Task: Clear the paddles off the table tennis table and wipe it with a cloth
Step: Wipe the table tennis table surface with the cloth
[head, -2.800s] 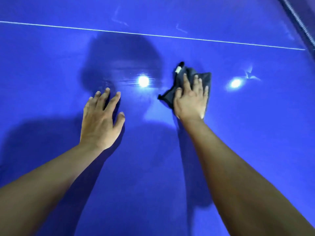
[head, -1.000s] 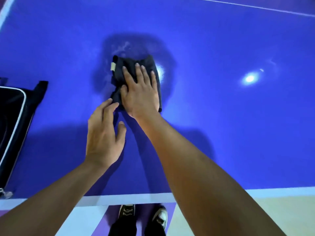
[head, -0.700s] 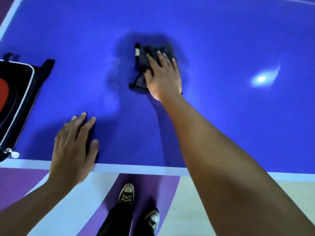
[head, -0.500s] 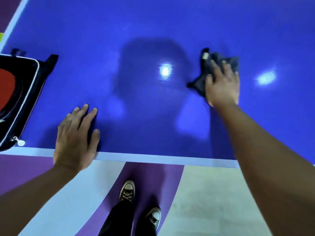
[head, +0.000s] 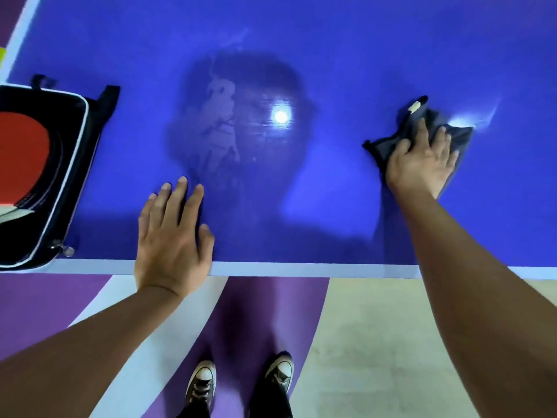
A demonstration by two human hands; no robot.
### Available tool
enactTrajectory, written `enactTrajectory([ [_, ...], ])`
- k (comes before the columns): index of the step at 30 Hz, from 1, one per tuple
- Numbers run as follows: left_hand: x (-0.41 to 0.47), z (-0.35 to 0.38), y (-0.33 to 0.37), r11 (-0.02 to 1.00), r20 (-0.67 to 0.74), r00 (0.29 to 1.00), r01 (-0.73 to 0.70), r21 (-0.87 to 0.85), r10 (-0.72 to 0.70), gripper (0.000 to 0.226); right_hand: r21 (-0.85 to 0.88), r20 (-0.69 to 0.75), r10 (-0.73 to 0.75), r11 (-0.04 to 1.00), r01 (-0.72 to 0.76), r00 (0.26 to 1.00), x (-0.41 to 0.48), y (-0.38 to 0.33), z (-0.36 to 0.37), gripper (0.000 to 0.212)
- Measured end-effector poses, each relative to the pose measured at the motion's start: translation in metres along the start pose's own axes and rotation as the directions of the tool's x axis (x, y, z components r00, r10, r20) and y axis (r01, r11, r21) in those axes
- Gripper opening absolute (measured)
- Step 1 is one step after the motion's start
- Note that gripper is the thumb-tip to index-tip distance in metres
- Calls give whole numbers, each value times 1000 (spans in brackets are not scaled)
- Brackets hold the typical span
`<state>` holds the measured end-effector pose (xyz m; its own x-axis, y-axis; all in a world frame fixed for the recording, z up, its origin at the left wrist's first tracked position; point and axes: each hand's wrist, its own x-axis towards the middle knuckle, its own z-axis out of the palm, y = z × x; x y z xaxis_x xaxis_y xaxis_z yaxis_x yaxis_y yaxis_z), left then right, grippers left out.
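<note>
A blue table tennis table [head: 331, 55] with a white near edge fills the upper view. My right hand [head: 422, 164] presses flat, fingers spread, on a crumpled dark grey cloth [head: 391, 143] at the right of the table. My left hand [head: 173, 236] rests flat on the table at its near edge, holding nothing. At the far left an open black paddle case [head: 75, 164] lies on the table with a red paddle [head: 21, 155] inside it.
A smeared patch [head: 220, 128] and a bright light reflection [head: 281, 117] show on the table's middle. Below the near edge are a purple, white and beige floor [head: 376, 342] and my two black sneakers [head: 241, 384].
My right hand has slid the cloth from the table's middle out to the right. My left hand moved back to the near edge and stays flat there.
</note>
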<state>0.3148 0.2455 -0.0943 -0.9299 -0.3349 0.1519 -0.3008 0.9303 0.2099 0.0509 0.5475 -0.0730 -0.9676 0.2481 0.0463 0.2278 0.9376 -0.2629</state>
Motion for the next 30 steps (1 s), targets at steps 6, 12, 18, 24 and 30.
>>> enactTrajectory([
  [6,2,3,-3,999,-37,999,-23,-45,22,59,10,49,-382,924,382,923,-128,-121,36,60],
  [12,2,5,-8,997,-63,997,-39,-67,35,57,66,114,-617,787,613,779,-201,-168,51,58],
  [18,4,2,-6,998,-44,997,-57,-31,56,59,94,86,-550,835,543,831,-166,-84,27,59],
  [24,3,0,-4,999,-30,998,-52,7,52,59,51,-38,-159,986,161,987,-116,63,-16,62],
  [30,4,0,-2,998,-47,997,-54,17,55,58,68,-99,68,996,-61,993,-117,61,-17,59],
])
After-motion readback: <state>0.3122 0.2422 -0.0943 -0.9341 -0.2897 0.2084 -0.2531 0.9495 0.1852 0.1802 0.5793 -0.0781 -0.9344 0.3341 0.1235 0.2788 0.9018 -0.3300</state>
